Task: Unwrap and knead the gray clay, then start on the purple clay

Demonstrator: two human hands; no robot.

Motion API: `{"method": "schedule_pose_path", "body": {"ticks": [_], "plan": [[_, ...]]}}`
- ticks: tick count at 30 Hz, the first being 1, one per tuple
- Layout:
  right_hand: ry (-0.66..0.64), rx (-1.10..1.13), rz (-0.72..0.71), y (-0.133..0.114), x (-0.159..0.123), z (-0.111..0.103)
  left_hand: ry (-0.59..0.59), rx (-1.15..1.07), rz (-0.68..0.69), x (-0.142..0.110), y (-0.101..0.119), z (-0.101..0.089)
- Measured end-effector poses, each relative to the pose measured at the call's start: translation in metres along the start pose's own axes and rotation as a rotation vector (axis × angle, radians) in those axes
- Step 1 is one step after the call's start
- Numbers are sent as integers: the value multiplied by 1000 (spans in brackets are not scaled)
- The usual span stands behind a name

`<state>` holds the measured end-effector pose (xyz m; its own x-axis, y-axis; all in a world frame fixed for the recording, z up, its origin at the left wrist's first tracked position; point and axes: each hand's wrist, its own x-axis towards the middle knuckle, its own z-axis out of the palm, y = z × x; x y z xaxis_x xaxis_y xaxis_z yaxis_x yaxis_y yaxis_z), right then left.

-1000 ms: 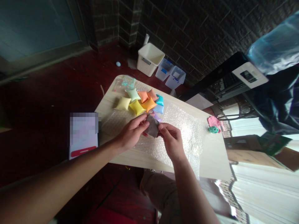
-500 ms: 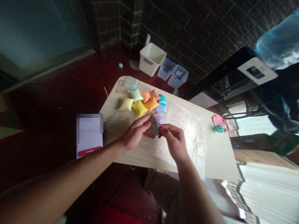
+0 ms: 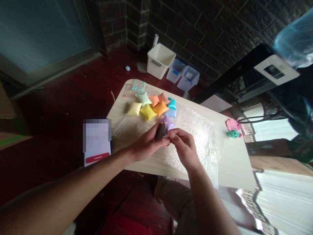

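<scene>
The left hand (image 3: pixel 148 143) held a dark gray packet (image 3: pixel 161 131) above the bubble wrap (image 3: pixel 200 140), thumb along its near side; the right hand (image 3: pixel 184 145), thumb and fingertips narrowed to a pinch, gripped the packet's right edge. A purple packet (image 3: pixel 169 122) lay just beyond the hands, the nearest of 9 colored packets grouped toward the far left part of the bubble wrap. Right of the bubble wrap, pink (image 3: pixel 233 124) and green pieces (image 3: pixel 232 133) sat on the bench (image 3: pixel 236 166).
</scene>
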<state>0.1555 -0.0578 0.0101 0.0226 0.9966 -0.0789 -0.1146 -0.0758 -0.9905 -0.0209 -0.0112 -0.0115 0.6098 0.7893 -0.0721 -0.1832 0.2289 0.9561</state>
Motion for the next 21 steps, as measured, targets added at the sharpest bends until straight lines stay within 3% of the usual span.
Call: {"method": "schedule_pose_path", "body": {"ticks": [4, 9, 21], "plan": [[82, -47, -44, -1, 2, 0, 41, -215, -142, 1, -4, -2], [199, -126, -54, 0, 4, 2, -2, -456, -178, 5, -4, -2], [197, -188, -54, 2, 4, -1, -3, -336, -151, 8, 1, 2]]}}
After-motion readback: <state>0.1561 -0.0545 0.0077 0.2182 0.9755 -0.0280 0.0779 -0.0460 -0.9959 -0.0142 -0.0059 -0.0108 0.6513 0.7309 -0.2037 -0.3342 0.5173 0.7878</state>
